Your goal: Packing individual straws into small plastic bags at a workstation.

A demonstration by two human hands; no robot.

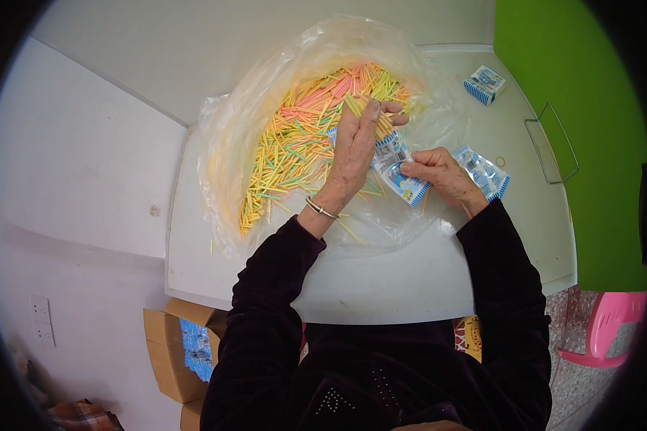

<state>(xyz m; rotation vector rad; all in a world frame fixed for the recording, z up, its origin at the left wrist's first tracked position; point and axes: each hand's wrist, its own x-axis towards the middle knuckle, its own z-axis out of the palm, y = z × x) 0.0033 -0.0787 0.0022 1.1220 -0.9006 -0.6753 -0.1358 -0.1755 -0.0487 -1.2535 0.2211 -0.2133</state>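
Observation:
My left hand [352, 152], with a bracelet at its wrist, is closed around a small bunch of thin yellow-green sticks [354, 106]. Their lower ends are at the top of a blue and white packet [404, 179]; whether they reach inside I cannot tell. The fingers of my right hand [444, 174] pinch this packet near its lower part. Beyond both hands, a large clear plastic bag [226, 136] lies spread wide, holding a heap of pink, yellow, orange and green sticks [284, 161]. Beside my right wrist is another blue and white packet [492, 176], partly covered.
A striped packet [484, 85] sits at the table's far right, near a wire handle [553, 147] by the green panel [604, 201]. A rubber band [500, 162] lies on the white table [381, 287]. Below left stands a carton [167, 352] of blue packets; a pink chair [611, 327] is right.

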